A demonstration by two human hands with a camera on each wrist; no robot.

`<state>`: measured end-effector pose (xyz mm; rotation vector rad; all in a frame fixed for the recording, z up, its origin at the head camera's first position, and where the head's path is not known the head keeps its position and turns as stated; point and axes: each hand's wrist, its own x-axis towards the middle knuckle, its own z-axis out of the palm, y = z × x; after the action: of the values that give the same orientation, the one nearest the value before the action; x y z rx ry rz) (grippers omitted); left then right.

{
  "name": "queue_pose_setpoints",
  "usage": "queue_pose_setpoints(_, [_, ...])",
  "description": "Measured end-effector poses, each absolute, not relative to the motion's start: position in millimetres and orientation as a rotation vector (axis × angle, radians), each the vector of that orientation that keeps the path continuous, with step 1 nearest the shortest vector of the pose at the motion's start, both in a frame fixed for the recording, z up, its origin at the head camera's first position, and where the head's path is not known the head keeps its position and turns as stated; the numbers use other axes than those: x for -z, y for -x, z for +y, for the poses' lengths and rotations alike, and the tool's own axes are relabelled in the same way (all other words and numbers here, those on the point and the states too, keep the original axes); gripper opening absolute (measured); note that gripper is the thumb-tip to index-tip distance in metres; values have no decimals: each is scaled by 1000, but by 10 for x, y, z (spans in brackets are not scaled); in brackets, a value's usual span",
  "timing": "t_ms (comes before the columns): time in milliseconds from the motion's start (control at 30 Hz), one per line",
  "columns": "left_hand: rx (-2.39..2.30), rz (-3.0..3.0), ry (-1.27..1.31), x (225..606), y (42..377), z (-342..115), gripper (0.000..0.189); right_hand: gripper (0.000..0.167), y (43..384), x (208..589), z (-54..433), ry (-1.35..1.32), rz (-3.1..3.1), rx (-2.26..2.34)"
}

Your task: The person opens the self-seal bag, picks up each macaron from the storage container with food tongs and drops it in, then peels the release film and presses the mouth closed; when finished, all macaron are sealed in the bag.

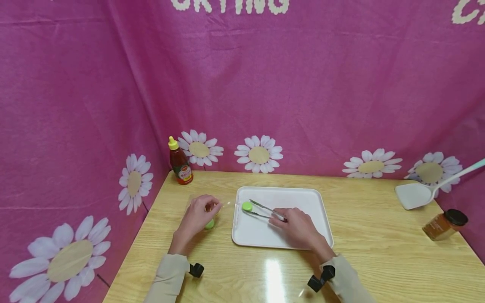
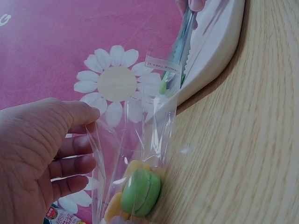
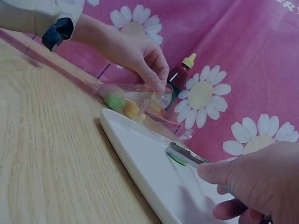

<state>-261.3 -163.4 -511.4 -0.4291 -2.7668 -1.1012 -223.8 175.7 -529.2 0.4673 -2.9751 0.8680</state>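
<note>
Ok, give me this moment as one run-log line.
left hand: pinches clear plastic bag | right hand: holds metal tongs, tips at green macaron over white tray | in bag: second green macaron

White daisies [image 1: 68,261] with cream centres pattern a magenta cloth [image 1: 265,84] as a lime-green macaron [image 1: 247,206] shows against a white tray [image 1: 295,198], amid silver-grey tongs [image 3: 187,155], a clear bag [image 2: 154,140] with green-and-yellow contents [image 2: 140,192], a dark red, yellow-capped bottle [image 1: 181,164], an orange-brown jar [image 1: 438,227] and a pale, wood-grained desk [image 1: 371,252].
</note>
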Motion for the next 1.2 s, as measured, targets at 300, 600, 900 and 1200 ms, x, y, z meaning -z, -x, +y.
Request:
queue_pose_setpoints(300, [1119, -2756, 438, 5113, 2605, -1636, 7, 17, 2239, 5315, 1772, -558, -2952, -829])
queue_pose_setpoints(600, [1117, -2745, 460, 5113, 2600, -1636, 6, 10, 2231, 5305, 1825, -549, -2965, -833])
queue_pose_setpoints(900, [1103, -2745, 451, 5102, 2591, -1642, 4, 12, 2228, 5318, 1825, -577, -3000, -836])
queue_pose_setpoints(1200, [1096, -2743, 463, 5106, 2595, -1651, 4, 19, 2244, 5283, 1865, -647, -2967, -727])
